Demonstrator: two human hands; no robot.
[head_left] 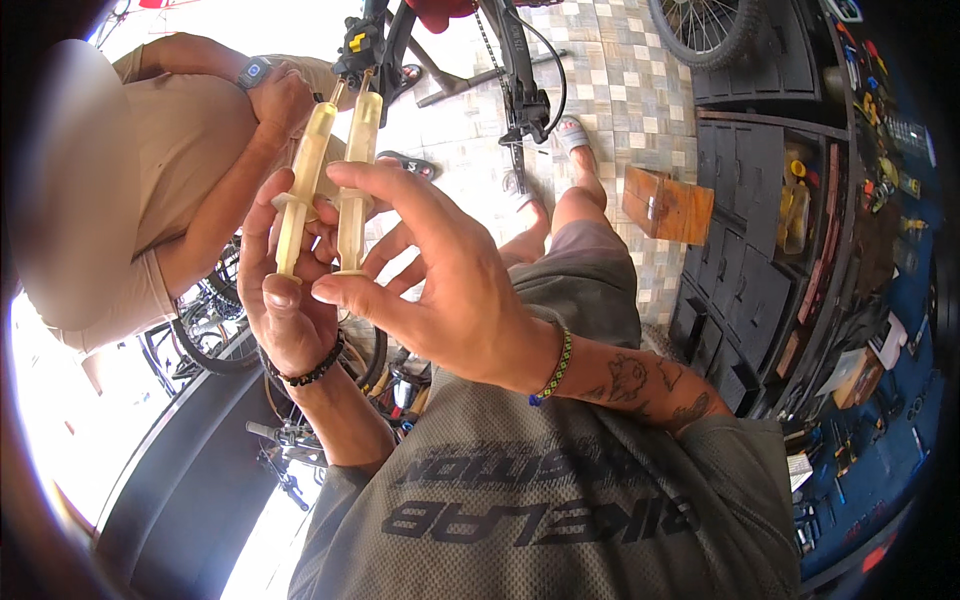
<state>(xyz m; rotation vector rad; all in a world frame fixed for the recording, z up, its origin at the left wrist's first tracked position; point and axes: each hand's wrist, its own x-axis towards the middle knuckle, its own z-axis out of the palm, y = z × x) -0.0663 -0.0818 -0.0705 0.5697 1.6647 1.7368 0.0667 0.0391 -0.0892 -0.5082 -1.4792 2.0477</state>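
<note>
Two clear syringes with yellowish fluid slant side by side in front of me, their tips up against a black bicycle part with a yellow piece on it. My left hand is closed around the left syringe, thumb at its plunger end and fingers by its flange. On the right syringe, my right hand has its index finger at the flange and its thumb by the plunger end. How the tips join the black part is too small to make out.
A person in a tan shirt stands close on the left, forearm near the syringes. Beyond is a black bicycle frame. A wooden box sits on the tiled floor, by dark drawers. Tools hang on a blue panel at right.
</note>
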